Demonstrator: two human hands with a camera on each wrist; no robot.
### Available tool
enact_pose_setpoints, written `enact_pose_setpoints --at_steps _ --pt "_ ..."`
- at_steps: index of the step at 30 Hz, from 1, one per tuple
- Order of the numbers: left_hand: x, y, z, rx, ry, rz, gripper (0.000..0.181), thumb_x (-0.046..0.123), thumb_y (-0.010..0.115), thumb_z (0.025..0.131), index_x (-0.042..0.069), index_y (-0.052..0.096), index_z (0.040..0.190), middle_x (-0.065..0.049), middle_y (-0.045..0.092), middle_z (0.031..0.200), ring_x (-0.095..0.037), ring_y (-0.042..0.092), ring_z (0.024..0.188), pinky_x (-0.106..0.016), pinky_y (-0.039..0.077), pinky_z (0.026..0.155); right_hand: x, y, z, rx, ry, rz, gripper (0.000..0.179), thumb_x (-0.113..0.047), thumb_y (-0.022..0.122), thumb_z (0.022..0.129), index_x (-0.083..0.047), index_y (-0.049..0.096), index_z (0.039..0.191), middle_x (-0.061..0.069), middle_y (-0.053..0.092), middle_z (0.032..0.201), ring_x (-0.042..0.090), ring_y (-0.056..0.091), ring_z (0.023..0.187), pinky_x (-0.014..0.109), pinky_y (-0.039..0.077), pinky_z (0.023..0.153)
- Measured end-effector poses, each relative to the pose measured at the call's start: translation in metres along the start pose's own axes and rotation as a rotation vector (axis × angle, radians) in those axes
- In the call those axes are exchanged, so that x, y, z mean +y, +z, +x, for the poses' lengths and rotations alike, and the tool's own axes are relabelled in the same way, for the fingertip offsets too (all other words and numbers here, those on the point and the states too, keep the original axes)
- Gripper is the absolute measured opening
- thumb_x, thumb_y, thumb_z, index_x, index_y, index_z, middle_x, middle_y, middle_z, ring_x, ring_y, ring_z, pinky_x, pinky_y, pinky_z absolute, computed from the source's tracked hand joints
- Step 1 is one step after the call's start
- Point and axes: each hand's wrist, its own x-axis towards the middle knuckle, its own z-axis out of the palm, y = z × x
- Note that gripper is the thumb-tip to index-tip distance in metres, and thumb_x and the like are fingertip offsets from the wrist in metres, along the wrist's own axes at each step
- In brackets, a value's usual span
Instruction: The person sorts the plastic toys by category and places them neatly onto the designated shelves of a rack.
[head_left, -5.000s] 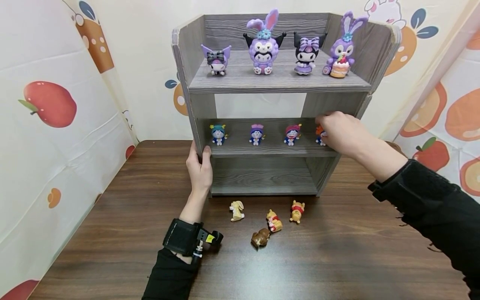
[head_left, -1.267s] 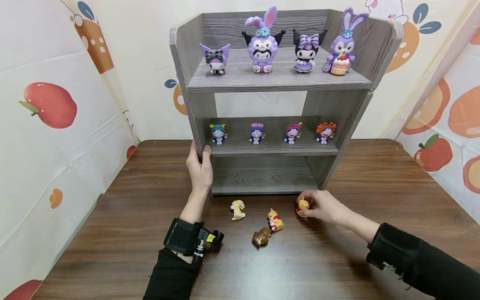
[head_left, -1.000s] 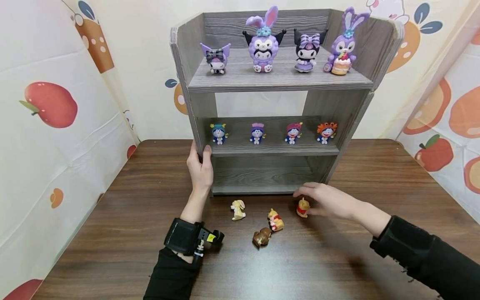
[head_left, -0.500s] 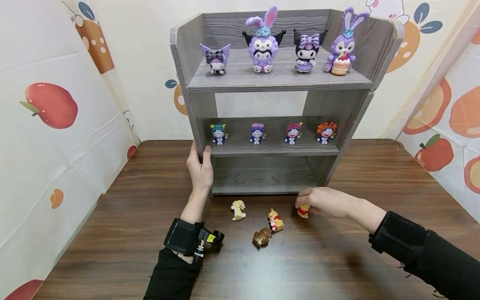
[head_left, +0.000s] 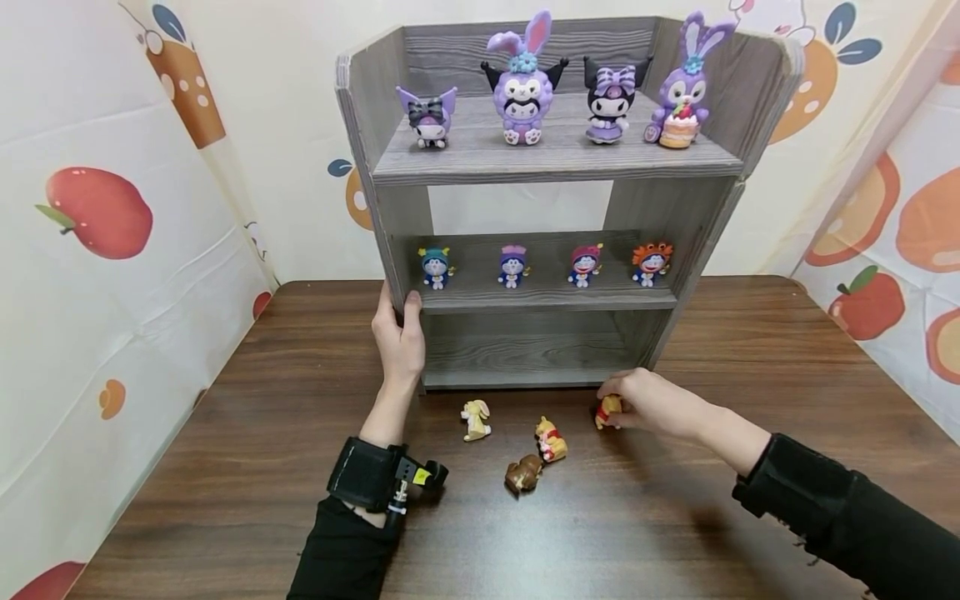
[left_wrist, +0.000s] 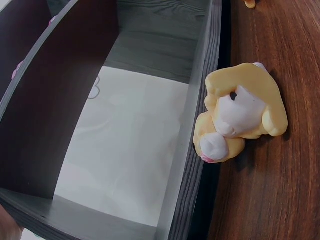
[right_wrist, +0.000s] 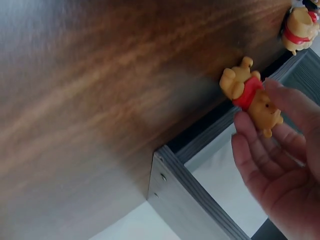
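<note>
My left hand [head_left: 400,346] grips the left side panel of the grey wooden display shelf [head_left: 555,171], thumb on the front edge; only a bit of that hand shows in the left wrist view. In front of the shelf's lower right corner, my right hand [head_left: 651,404] pinches a Winnie the Pooh figurine [right_wrist: 245,95] in a red shirt between thumb and fingers. On the table to its left are a yellow rabbit figurine [head_left: 476,420], a second Pooh figurine [head_left: 551,440], and a brown figurine [head_left: 523,474] lying against that Pooh.
Several purple and black figurines, among them a bunny-eared one [head_left: 522,100], stand on the top tier. The middle tier carries a row of small blue figurines such as an orange-hatted one [head_left: 651,263]. Fruit-print cloth [head_left: 300,100] backs the wooden table [head_left: 300,400].
My right hand has come down from the orange-hatted figurine on the middle tier to the Pooh on the table, loosening and re-gripping it as it turned. My left hand keeps its place.
</note>
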Motion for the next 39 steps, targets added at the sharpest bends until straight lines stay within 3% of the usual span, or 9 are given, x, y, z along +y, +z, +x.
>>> enact_pose_setpoints --at_steps 7,9,14,21,25,31,39 --pt "-0.002 0.0 0.0 0.018 0.01 0.017 0.036 -0.006 0.041 0.084 -0.012 0.045 0.12 -0.028 0.055 0.104 -0.028 0.051 0.094 -0.033 0.039 0.083 -0.004 0.002 -0.003 0.031 0.069 -0.039 0.022 -0.007 0.071 0.071 0.001 0.063 0.09 0.003 0.058 0.082 0.009 0.053 0.069 0.024 0.044 0.057" --pt "-0.01 0.0 0.0 0.018 0.015 0.014 0.036 -0.004 0.042 0.085 -0.01 0.046 0.121 -0.026 0.056 0.102 -0.024 0.051 0.093 -0.033 0.039 0.083 -0.006 0.002 -0.004 0.044 0.08 -0.081 0.027 -0.01 0.073 0.07 0.001 0.063 0.093 0.004 0.058 0.085 0.011 0.055 0.072 0.027 0.046 0.06" --pt "-0.033 0.0 0.002 0.021 0.032 0.016 0.036 0.003 0.044 0.086 -0.004 0.048 0.122 -0.019 0.057 0.103 -0.016 0.051 0.093 -0.031 0.039 0.083 -0.012 0.005 -0.002 0.109 0.032 -0.234 0.036 -0.016 0.078 0.064 -0.001 0.062 0.093 0.006 0.055 0.085 0.017 0.056 0.075 0.032 0.047 0.064" --pt "-0.036 -0.001 0.002 0.023 0.03 0.019 0.035 0.004 0.044 0.087 -0.003 0.049 0.121 -0.018 0.057 0.099 -0.016 0.05 0.091 -0.032 0.039 0.083 -0.015 0.013 0.0 0.13 -0.022 -0.338 0.033 -0.006 0.08 0.056 -0.006 0.06 0.082 0.003 0.052 0.077 0.02 0.054 0.074 0.036 0.045 0.065" --pt "-0.033 -0.001 0.002 0.02 0.023 0.014 0.036 -0.001 0.043 0.086 -0.005 0.048 0.121 -0.02 0.057 0.104 -0.018 0.051 0.095 -0.033 0.039 0.084 -0.015 0.015 0.002 0.148 -0.03 -0.343 0.031 0.008 0.074 0.054 -0.008 0.055 0.072 0.0 0.048 0.071 0.018 0.051 0.069 0.034 0.043 0.061" --pt "-0.006 0.0 0.001 0.014 0.015 0.01 0.035 -0.006 0.041 0.084 -0.013 0.046 0.118 -0.028 0.055 0.105 -0.028 0.05 0.095 -0.036 0.039 0.084 -0.014 0.013 0.004 0.149 -0.047 -0.326 0.03 0.013 0.065 0.053 -0.01 0.052 0.067 -0.004 0.043 0.067 0.015 0.047 0.064 0.031 0.04 0.057" --pt "-0.001 0.0 0.0 0.005 0.025 0.006 0.034 -0.007 0.04 0.085 -0.014 0.045 0.118 -0.028 0.054 0.094 -0.025 0.048 0.087 -0.036 0.038 0.081 -0.014 -0.005 0.012 0.134 -0.042 -0.316 0.031 0.009 0.077 0.053 -0.008 0.057 0.071 -0.003 0.044 0.067 0.015 0.049 0.064 0.03 0.041 0.056"
